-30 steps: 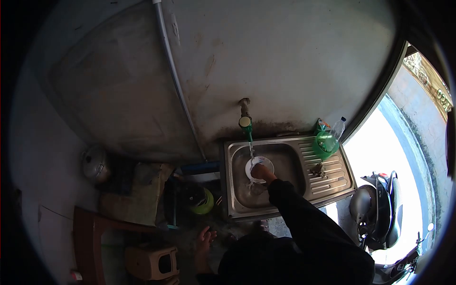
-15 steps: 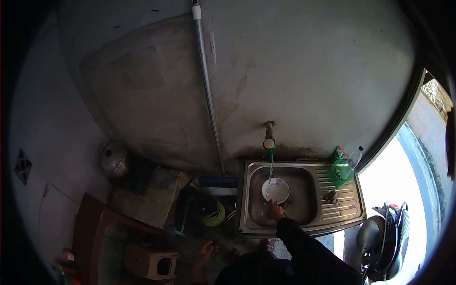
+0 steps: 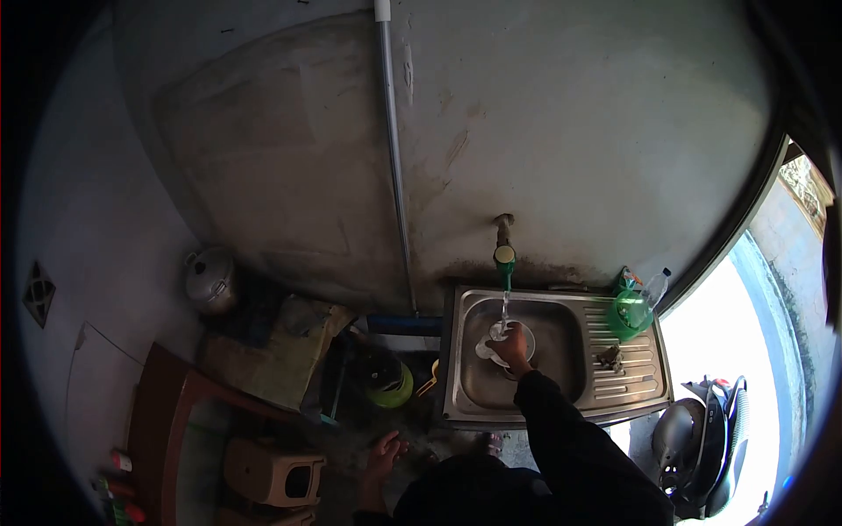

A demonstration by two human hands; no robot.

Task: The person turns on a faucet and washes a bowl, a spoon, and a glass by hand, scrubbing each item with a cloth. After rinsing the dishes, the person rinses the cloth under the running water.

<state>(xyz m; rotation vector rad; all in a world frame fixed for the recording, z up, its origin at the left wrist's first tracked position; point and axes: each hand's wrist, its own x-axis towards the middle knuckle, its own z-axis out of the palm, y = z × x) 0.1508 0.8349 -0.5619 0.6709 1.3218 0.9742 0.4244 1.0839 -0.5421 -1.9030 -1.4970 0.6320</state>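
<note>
the right hand (image 3: 515, 348) covers much of the bowl (image 3: 529, 340), so its fingertips and whatever they pinch are hard to make out; whether it grips or just touches, i cannot tell. the bowl lies in the sink (image 3: 561, 368), under and around that hand, below the running tap (image 3: 504, 255). the left hand (image 3: 384, 449), dim, hangs loosely open, well apart from the bowl.

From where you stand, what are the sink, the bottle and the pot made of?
Sink: probably steel, softly shiny; it is grey with pressed grooves. Bottle: seems smooth, thin plastic, as it looks clear. Pot: silvery metal, perhaps aluminium, with a dull shine; I can't tell exactly which metal.
</note>
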